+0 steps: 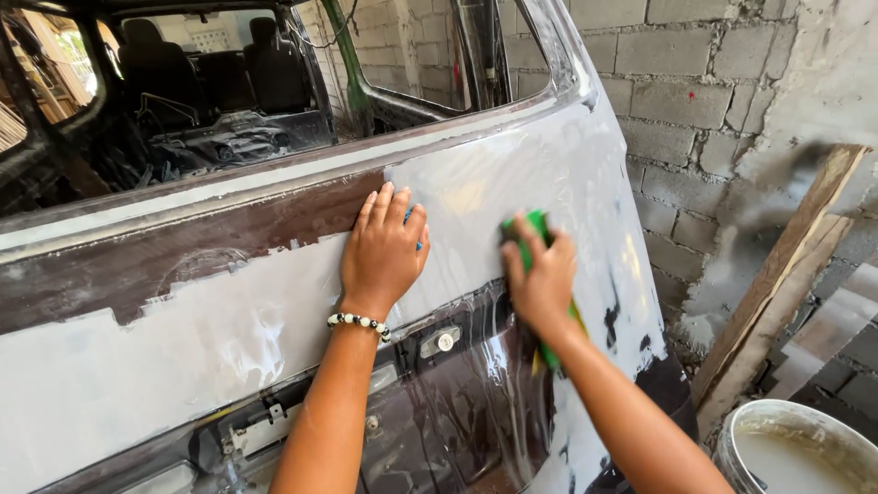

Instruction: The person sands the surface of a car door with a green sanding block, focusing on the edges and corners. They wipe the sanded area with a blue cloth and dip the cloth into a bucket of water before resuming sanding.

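Nearest me, at the lower right, a white bucket (794, 448) of milky water sits on the floor beside leaning wooden planks (786, 274). My right hand (541, 274) is closed around a green sanding block (540, 229) and presses it flat against the grey-primed car panel (229, 338), near the panel's right edge. My left hand (384, 252), with a black-and-white bead bracelet (358, 322) at the wrist, lies open with fingers spread narrowly on the same panel, just beside the right, over something blue I can barely see. Wet brown paint shows below and along the upper edge. Beyond the window opening are the car seats (219, 64), and a grey block wall (695, 91) stands behind.
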